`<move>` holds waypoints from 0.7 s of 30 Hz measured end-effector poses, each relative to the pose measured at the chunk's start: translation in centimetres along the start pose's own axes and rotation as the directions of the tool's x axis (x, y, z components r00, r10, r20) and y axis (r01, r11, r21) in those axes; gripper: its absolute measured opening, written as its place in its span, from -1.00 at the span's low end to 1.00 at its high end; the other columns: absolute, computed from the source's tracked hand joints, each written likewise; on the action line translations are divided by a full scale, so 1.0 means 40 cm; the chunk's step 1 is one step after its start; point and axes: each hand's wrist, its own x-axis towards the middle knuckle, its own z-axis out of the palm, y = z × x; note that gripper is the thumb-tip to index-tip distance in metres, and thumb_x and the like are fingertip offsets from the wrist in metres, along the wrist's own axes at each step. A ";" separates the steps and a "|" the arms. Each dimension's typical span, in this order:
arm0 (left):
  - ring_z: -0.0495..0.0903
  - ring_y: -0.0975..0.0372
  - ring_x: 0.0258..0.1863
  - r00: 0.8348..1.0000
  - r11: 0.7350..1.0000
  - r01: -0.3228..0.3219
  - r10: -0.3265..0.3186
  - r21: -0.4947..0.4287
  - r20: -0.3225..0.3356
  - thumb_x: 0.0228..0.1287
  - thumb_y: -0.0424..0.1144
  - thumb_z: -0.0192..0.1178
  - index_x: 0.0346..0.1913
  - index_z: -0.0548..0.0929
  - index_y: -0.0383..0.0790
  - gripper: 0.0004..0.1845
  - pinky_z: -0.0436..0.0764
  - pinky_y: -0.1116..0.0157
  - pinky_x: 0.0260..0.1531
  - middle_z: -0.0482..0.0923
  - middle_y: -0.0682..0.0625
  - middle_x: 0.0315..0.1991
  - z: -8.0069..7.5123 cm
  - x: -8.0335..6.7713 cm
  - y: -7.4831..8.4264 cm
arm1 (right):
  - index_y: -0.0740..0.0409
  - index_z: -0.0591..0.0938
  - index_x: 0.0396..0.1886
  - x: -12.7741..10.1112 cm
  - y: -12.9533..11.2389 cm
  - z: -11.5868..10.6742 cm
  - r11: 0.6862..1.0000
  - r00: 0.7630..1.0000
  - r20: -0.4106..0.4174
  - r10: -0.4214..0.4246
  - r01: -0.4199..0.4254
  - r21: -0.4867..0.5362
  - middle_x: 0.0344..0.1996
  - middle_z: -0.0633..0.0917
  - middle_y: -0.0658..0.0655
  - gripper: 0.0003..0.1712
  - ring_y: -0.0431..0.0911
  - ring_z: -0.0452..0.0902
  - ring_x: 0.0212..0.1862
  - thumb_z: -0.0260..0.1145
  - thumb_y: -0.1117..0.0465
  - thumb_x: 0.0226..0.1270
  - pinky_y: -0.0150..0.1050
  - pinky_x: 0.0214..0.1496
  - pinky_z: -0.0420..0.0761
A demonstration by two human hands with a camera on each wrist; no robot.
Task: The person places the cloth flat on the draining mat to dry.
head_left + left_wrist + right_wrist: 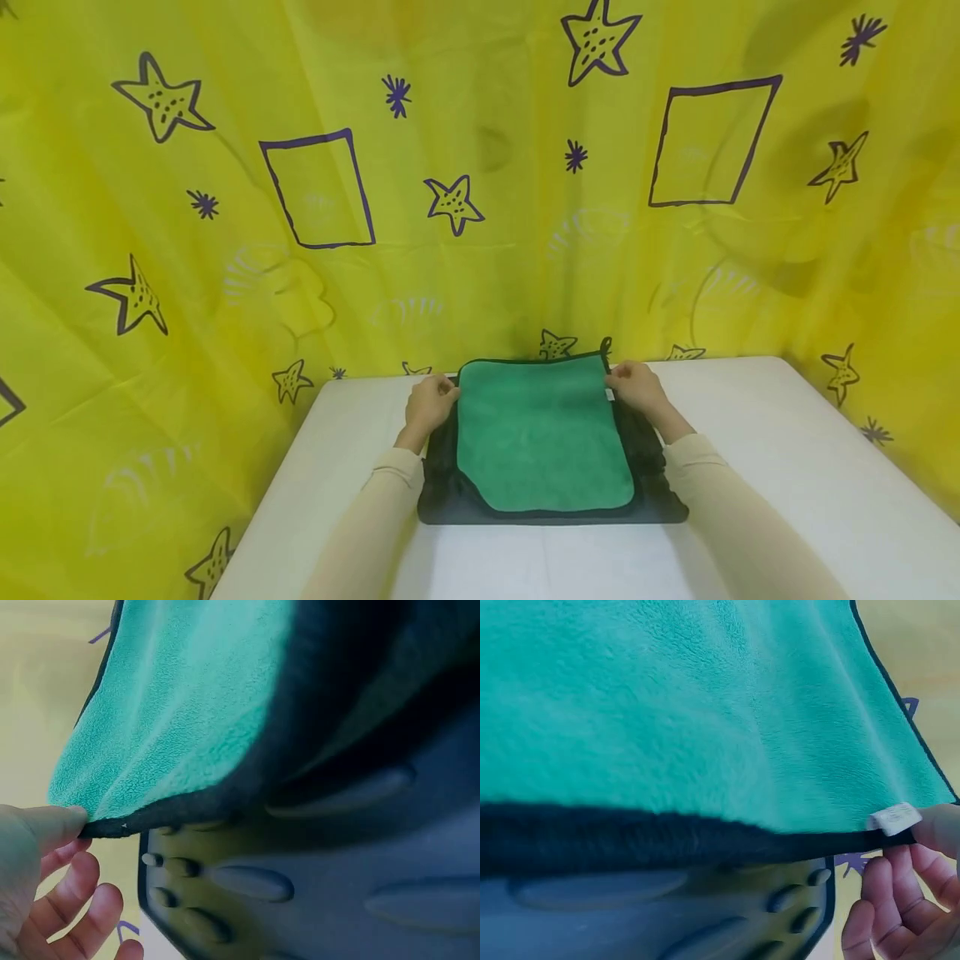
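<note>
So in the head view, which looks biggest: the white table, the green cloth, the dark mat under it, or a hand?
1. white table
2. dark mat
3. green cloth
4. left hand and right hand, which look alike in size

Green cloth (543, 433) on a dark mat (652, 500) by the table's (787, 467) far edge, left hand (429, 402) and right hand (636, 386) at its far corners.

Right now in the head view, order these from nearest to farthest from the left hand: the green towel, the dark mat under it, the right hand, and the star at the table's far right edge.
1. Green towel: its left far corner is in the left hand's grip.
2. Dark mat: just below, beside the wrist.
3. Right hand: across the towel, on its right edge.
4. Star: on the backdrop, beyond the table's right side.
</note>
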 end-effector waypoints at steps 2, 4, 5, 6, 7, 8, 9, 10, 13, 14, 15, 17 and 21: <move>0.56 0.14 -0.41 1.000 1.000 0.006 -0.006 -0.006 -0.003 0.40 -0.09 0.27 -0.23 0.71 -0.12 -0.83 0.45 0.22 -0.42 0.69 -0.03 -0.32 0.005 0.002 -0.001 | 0.40 0.57 0.01 0.007 0.000 0.002 1.000 1.000 -0.017 0.000 0.000 -0.012 -0.12 0.65 0.34 -0.63 0.08 0.54 -0.15 0.17 0.14 0.52 -0.21 -0.25 0.51; 0.54 0.15 -0.43 1.000 1.000 0.005 -0.005 -0.023 -0.017 0.40 -0.09 0.28 -0.22 0.72 -0.12 -0.83 0.43 0.24 -0.44 0.68 -0.03 -0.34 0.008 0.005 0.001 | 0.39 0.57 0.03 0.012 -0.004 0.002 1.000 0.999 -0.035 -0.002 0.001 -0.019 -0.08 0.65 0.35 -0.63 0.09 0.54 -0.12 0.16 0.13 0.53 -0.21 -0.24 0.51; 0.54 0.16 -0.45 1.000 0.999 0.001 -0.002 -0.032 -0.026 0.40 -0.09 0.28 -0.21 0.72 -0.12 -0.83 0.42 0.25 -0.46 0.68 -0.03 -0.36 0.008 0.006 0.002 | 0.38 0.57 0.03 0.015 -0.007 0.001 1.000 0.999 -0.042 0.000 -0.001 -0.019 -0.07 0.65 0.35 -0.63 0.09 0.54 -0.11 0.16 0.12 0.53 -0.21 -0.23 0.51; 0.53 0.17 -0.46 0.999 0.999 0.000 -0.001 -0.039 -0.038 0.40 -0.09 0.28 -0.20 0.73 -0.12 -0.83 0.42 0.25 -0.47 0.69 -0.03 -0.37 0.008 0.007 0.004 | 0.38 0.57 0.04 0.018 -0.010 0.000 1.000 0.999 -0.048 -0.002 0.001 -0.018 -0.07 0.65 0.35 -0.63 0.09 0.54 -0.11 0.16 0.12 0.53 -0.21 -0.23 0.51; 0.53 0.17 -0.48 0.999 0.999 -0.003 0.000 -0.046 -0.049 0.41 -0.09 0.28 -0.19 0.74 -0.12 -0.83 0.42 0.26 -0.49 0.69 -0.03 -0.38 0.008 0.009 0.006 | 0.37 0.57 0.03 0.020 -0.014 0.000 1.000 0.999 -0.054 -0.003 0.003 -0.016 -0.07 0.65 0.35 -0.64 0.09 0.53 -0.12 0.16 0.12 0.54 -0.21 -0.23 0.50; 0.54 0.17 -0.49 0.998 0.999 -0.003 0.000 -0.053 -0.060 0.41 -0.09 0.28 -0.18 0.74 -0.12 -0.82 0.42 0.26 -0.49 0.70 -0.03 -0.38 0.008 0.011 0.009 | 0.38 0.57 0.03 0.022 -0.017 -0.001 1.000 0.998 -0.060 -0.008 0.007 -0.015 -0.07 0.65 0.35 -0.64 0.09 0.53 -0.13 0.16 0.13 0.53 -0.21 -0.24 0.50; 0.55 0.16 -0.50 0.998 0.998 -0.005 0.001 -0.060 -0.068 0.41 -0.09 0.29 -0.17 0.75 -0.12 -0.83 0.43 0.26 -0.50 0.71 -0.05 -0.38 0.008 0.012 0.012 | 0.38 0.57 0.02 0.024 -0.019 -0.001 1.000 0.998 -0.063 -0.008 0.007 -0.010 -0.09 0.64 0.35 -0.65 0.09 0.53 -0.14 0.16 0.14 0.53 -0.21 -0.25 0.50; 0.56 0.15 -0.49 0.997 0.998 -0.007 0.003 -0.061 -0.076 0.41 -0.09 0.29 -0.17 0.75 -0.12 -0.82 0.44 0.25 -0.50 0.72 -0.06 -0.37 0.009 0.013 0.014 | 0.38 0.56 0.01 0.025 -0.021 -0.001 1.000 0.998 -0.064 -0.009 0.009 -0.007 -0.10 0.64 0.34 -0.65 0.09 0.52 -0.15 0.16 0.14 0.53 -0.21 -0.25 0.50; 0.60 0.14 -0.43 0.997 0.999 -0.008 0.005 -0.043 -0.072 0.41 -0.09 0.29 -0.18 0.74 -0.12 -0.82 0.48 0.23 -0.45 0.74 -0.07 -0.28 0.015 0.013 0.016 | 0.38 0.56 -0.01 0.027 -0.020 0.003 1.000 0.998 -0.063 -0.009 0.009 -0.009 -0.14 0.64 0.33 -0.68 0.07 0.52 -0.17 0.17 0.16 0.52 -0.23 -0.27 0.49; 0.62 0.13 -0.40 0.998 0.999 -0.004 0.001 -0.036 -0.067 0.41 -0.08 0.29 -0.19 0.73 -0.12 -0.82 0.50 0.21 -0.43 0.75 -0.07 -0.24 0.019 0.012 0.016 | 0.39 0.55 -0.01 0.026 -0.018 0.006 1.000 0.998 -0.058 -0.007 0.006 -0.011 -0.14 0.64 0.34 -0.68 0.08 0.53 -0.17 0.17 0.17 0.51 -0.23 -0.27 0.49; 0.63 0.12 -0.37 0.998 1.000 0.000 -0.002 -0.029 -0.060 0.41 -0.08 0.29 -0.19 0.73 -0.12 -0.83 0.51 0.20 -0.41 0.75 -0.07 -0.21 0.023 0.011 0.015 | 0.38 0.55 -0.02 0.024 -0.016 0.008 1.000 0.999 -0.051 0.000 0.000 -0.011 -0.15 0.64 0.33 -0.69 0.08 0.53 -0.17 0.18 0.17 0.51 -0.22 -0.26 0.50; 0.64 0.10 -0.34 0.999 1.000 0.013 -0.014 -0.013 -0.034 0.42 -0.09 0.28 -0.19 0.71 -0.10 -0.84 0.52 0.17 -0.38 0.75 -0.07 -0.16 0.031 0.009 0.010 | 0.38 0.55 -0.03 0.022 -0.009 0.014 1.000 0.999 -0.033 0.004 -0.005 -0.017 -0.14 0.64 0.33 -0.69 0.09 0.53 -0.14 0.20 0.17 0.49 -0.19 -0.21 0.52; 0.63 0.08 -0.35 1.000 1.000 0.020 -0.020 0.008 0.017 0.38 -0.13 0.29 -0.16 0.71 -0.11 -0.87 0.54 0.14 -0.37 0.74 -0.08 -0.19 0.038 0.002 0.002 | 0.41 0.57 -0.07 0.021 0.016 0.022 0.999 1.000 -0.002 -0.018 0.018 -0.052 -0.15 0.65 0.36 -0.69 0.14 0.56 -0.13 0.23 0.19 0.46 -0.05 -0.14 0.57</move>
